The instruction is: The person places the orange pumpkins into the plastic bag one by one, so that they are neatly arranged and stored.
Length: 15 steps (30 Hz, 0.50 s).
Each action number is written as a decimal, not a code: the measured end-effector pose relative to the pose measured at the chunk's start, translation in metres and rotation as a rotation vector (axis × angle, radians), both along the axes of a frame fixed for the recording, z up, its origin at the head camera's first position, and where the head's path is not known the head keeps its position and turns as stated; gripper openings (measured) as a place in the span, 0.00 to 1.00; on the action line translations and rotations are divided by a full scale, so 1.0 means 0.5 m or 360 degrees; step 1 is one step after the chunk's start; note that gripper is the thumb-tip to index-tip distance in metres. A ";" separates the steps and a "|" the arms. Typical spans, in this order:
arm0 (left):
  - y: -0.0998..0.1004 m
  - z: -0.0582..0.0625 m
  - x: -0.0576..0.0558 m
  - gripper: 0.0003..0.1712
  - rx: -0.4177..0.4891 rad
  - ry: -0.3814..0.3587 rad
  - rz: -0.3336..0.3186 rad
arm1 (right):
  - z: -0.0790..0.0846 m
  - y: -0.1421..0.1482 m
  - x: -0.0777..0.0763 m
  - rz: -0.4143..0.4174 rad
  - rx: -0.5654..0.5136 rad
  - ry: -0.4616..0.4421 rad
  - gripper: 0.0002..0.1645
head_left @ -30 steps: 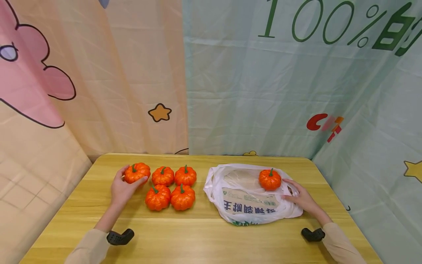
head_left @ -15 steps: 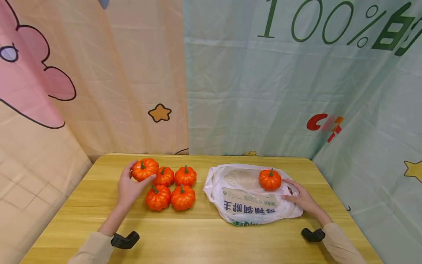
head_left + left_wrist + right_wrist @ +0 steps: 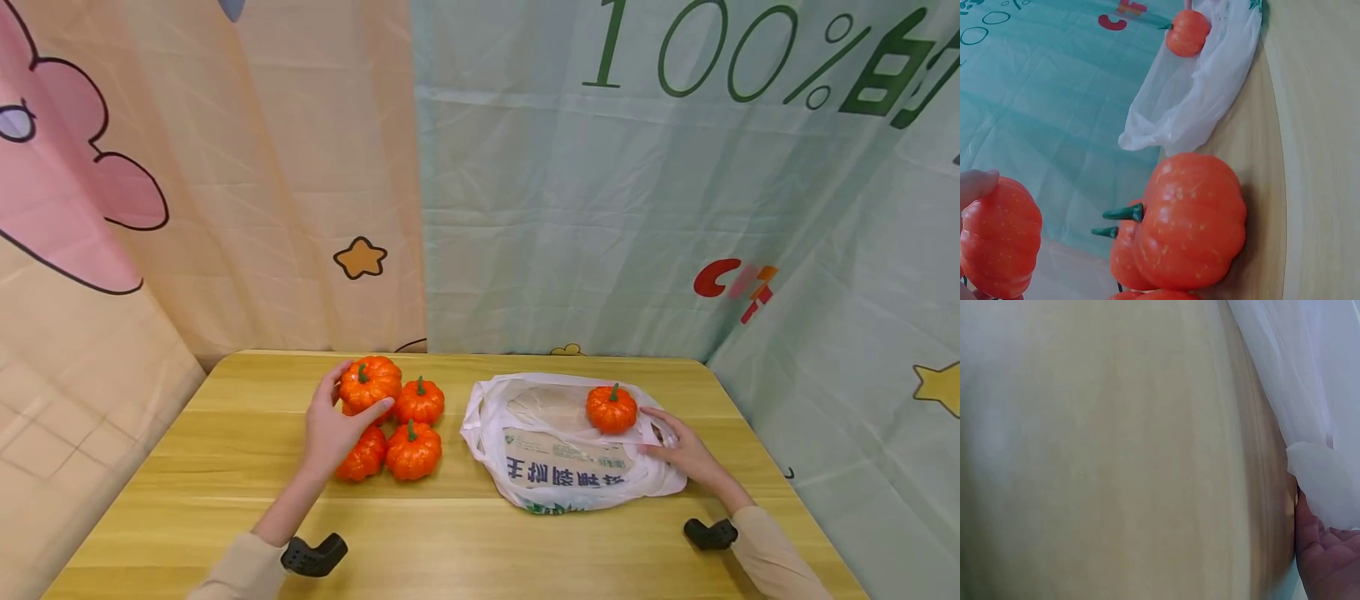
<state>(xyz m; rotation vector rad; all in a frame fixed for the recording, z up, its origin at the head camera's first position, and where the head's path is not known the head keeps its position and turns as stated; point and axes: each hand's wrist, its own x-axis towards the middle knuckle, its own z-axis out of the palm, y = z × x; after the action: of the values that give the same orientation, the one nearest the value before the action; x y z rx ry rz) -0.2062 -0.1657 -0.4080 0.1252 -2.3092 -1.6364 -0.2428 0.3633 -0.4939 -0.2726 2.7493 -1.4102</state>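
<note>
One left hand (image 3: 330, 433) pinches a green-stemmed orange pumpkin (image 3: 371, 379) between thumb and fingers, holding it above a wooden table (image 3: 480, 558). Under the grip, a second pumpkin (image 3: 384, 418) is mostly hidden; nearer the viewer, just below the thumb, sits a front pumpkin (image 3: 363, 456). Right of the grip stand a back pumpkin (image 3: 421, 402) and a near pumpkin (image 3: 414, 453). Farther right, well apart from the grip, lies a white plastic bag (image 3: 486, 425) with a bagged pumpkin (image 3: 611, 410) at its right end. Beside that, a right hand (image 3: 684, 446) touches the bag's edge; whether it pinches the plastic, I cannot tell.
</note>
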 end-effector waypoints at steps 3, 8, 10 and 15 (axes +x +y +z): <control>0.023 0.000 0.000 0.49 0.0035 -0.0003 -0.0037 | 0.001 -0.001 0.001 0.0006 -0.0014 -0.0003 0.40; 0.065 -0.005 0.000 0.49 0.0090 0.0040 -0.0096 | -0.001 -0.002 0.001 0.0010 -0.0037 0.0011 0.40; 0.081 -0.005 0.000 0.49 0.0090 0.0050 -0.0108 | -0.002 -0.002 0.000 0.0016 -0.0032 0.0026 0.40; 0.122 -0.006 -0.002 0.48 0.0091 0.0046 -0.0140 | -0.005 -0.001 -0.002 0.0016 -0.0025 0.0031 0.40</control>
<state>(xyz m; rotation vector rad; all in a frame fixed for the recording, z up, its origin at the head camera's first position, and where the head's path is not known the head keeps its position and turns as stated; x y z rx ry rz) -0.2070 -0.1048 -0.4111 0.0130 -2.2771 -1.7355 -0.2437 0.3627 -0.4962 -0.3025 2.7494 -1.4349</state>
